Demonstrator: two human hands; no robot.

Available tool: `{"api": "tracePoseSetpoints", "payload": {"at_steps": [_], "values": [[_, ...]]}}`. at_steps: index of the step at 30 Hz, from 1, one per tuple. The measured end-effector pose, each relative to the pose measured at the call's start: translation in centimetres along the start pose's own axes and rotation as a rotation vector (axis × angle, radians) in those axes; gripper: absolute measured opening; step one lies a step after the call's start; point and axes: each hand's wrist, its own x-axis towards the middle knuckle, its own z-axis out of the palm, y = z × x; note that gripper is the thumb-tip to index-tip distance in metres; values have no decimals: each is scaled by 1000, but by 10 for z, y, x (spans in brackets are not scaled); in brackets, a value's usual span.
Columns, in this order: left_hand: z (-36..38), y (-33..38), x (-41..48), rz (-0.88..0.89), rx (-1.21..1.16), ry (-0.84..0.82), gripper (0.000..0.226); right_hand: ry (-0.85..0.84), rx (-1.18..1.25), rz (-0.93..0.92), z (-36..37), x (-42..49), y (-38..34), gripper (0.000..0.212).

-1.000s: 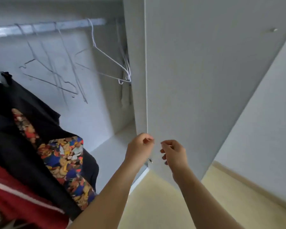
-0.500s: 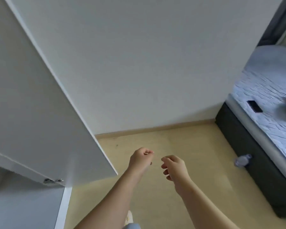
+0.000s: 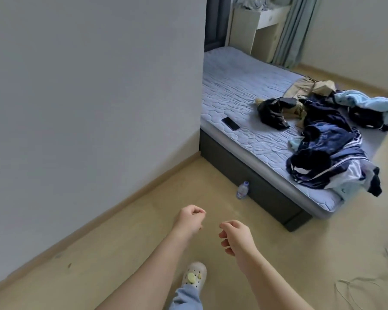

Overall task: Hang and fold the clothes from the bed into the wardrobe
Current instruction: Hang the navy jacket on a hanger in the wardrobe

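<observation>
The bed [image 3: 240, 86] stands ahead on the right with a pile of clothes on its near end. A navy jacket with white stripes [image 3: 327, 153] lies nearest and hangs over the corner. Behind it are a black garment [image 3: 272, 113], a beige garment [image 3: 307, 88] and a light blue one [image 3: 374, 104]. My left hand [image 3: 190, 219] and my right hand [image 3: 235, 236] hang over the floor in front of me, well short of the bed. Both have loosely curled fingers and hold nothing. The wardrobe is out of view.
A black phone [image 3: 230, 123] lies on the mattress left of the clothes. A small plastic bottle [image 3: 242, 190] stands on the floor against the bed base. A grey wall [image 3: 87, 86] fills the left. Thin wire hangers [image 3: 356, 287] lie on the floor, lower right. My shoe [image 3: 194, 276] shows below.
The view has swung right, from the wardrobe and its door to the bed with the clothes. My hands have left the door edge and hang free with nothing in them.
</observation>
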Motion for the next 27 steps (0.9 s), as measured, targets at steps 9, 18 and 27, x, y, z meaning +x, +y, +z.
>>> {"api": "tracePoseSetpoints", "payload": {"at_steps": [9,18,27], "values": [[19,80,99,41,92,-172,22,111,149,55,-17,82,-71,12],[92,121,154,15,250,-336,20,292,367,189,-78,135,-64,13],[224,192,212,-15,331,-357,23,362,454,206,-211,215,-77,12]]}}
